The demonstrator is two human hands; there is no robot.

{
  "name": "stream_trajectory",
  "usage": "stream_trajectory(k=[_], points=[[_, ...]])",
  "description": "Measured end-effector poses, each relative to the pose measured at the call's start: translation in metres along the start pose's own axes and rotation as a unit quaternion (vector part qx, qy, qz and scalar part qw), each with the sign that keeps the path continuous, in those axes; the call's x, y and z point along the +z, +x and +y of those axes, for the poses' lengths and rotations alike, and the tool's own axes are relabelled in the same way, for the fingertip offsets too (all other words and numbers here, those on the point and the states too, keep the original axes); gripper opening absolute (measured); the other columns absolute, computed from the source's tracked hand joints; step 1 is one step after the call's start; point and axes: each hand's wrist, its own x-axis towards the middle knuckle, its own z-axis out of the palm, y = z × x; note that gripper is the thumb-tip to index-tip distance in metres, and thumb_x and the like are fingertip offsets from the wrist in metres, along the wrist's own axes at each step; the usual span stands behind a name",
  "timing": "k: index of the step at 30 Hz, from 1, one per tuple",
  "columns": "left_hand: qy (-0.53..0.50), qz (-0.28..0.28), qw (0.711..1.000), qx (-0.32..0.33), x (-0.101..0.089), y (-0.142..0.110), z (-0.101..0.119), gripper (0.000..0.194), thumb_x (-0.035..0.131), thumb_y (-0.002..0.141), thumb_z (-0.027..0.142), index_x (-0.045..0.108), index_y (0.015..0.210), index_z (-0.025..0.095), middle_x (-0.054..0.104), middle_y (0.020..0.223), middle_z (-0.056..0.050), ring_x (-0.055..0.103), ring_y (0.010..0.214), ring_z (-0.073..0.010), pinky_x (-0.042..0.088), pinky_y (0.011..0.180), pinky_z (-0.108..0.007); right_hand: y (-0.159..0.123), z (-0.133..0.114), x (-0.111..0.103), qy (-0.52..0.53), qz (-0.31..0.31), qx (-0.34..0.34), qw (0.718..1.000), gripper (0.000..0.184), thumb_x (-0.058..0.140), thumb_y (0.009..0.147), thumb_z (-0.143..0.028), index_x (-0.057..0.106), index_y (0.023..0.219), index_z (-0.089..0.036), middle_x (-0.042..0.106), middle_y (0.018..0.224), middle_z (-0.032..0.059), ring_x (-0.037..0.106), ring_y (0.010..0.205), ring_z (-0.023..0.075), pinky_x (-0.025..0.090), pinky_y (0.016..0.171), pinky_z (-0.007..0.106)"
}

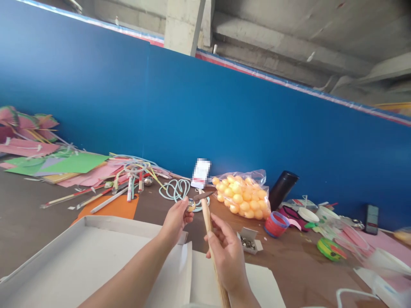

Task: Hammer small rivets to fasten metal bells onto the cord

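Note:
My left hand (176,220) pinches a small shiny round metal piece (191,205), mostly silver with a yellowish lower part. Whether it is a bell or a ball I cannot tell. Fingers of my right hand (226,248) wrap around the wooden handle of a hammer (206,216), which points away from me. Its dark, tapered head (204,195) is at the far end, right beside the metal piece; contact between them is unclear. Below both hands lie white cardboard panels (202,273). Near my right hand stands a small open box of metal tacks or similar bits (248,244).
A shallow white box (105,252) fills the front left. Behind are coiled pale-blue cord (175,189), a bag of orange balls (244,194), a black bottle (282,188) and a red cup-like container (275,224). Coloured paper (80,162) lies left; a phone (371,219) leans right. A blue partition (208,107) rises behind.

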Motion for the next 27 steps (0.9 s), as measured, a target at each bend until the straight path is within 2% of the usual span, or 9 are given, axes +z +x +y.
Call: stream_trajectory(k=[6,11,16,21,27], points=[[0.003,0.013,1.000,0.003,0.0003,-0.0001,0.0000,0.030,0.065,0.070,0.041,0.056,0.078,0.014,0.054,0.062,0.002,0.052,0.049,-0.0059,0.043,0.045,-0.016,-0.0011,-0.0036,0.0015,-0.017,-0.021,0.002,1.000,0.042,0.058,0.074,-0.032,0.059,0.115,-0.019,0.061,0.094,0.0086,0.059,0.068,0.0180,0.048,0.038,0.020],[-0.012,0.015,1.000,0.004,0.0002,0.0005,0.0010,0.030,0.066,0.069,0.041,0.055,0.077,0.014,0.056,0.064,0.001,0.052,0.049,-0.0061,0.043,0.045,-0.017,-0.0008,-0.0047,0.0008,0.016,0.018,0.010,1.000,0.045,0.058,0.075,-0.033,0.056,0.118,-0.019,0.062,0.089,0.0079,0.058,0.067,0.0173,0.048,0.041,0.020],[-0.028,0.034,0.999,0.001,-0.0005,0.0026,-0.0002,0.027,0.066,0.070,0.038,0.054,0.077,0.014,0.054,0.061,0.002,0.053,0.049,-0.0065,0.044,0.046,-0.017,-0.0006,-0.0024,0.0000,-0.022,-0.033,0.019,0.999,0.040,0.057,0.076,-0.030,0.057,0.115,-0.020,0.060,0.097,0.0085,0.058,0.071,0.0183,0.048,0.039,0.019],[-0.019,0.025,1.000,-0.001,0.0015,-0.0004,0.0016,0.028,0.066,0.070,0.039,0.053,0.076,0.014,0.055,0.064,0.000,0.053,0.051,-0.0064,0.044,0.046,-0.017,-0.0012,-0.0020,-0.0001,0.001,-0.008,0.011,1.000,0.042,0.055,0.078,-0.031,0.052,0.119,-0.020,0.060,0.095,0.0083,0.057,0.071,0.0174,0.049,0.042,0.020],[-0.025,0.033,0.999,0.008,-0.0001,0.0012,-0.0001,0.028,0.066,0.069,0.039,0.054,0.076,0.014,0.054,0.061,0.002,0.053,0.050,-0.0067,0.043,0.045,-0.017,0.0002,0.0013,0.0006,-0.025,-0.014,0.016,0.999,0.040,0.057,0.077,-0.031,0.056,0.115,-0.020,0.061,0.097,0.0086,0.058,0.071,0.0184,0.047,0.039,0.019]])
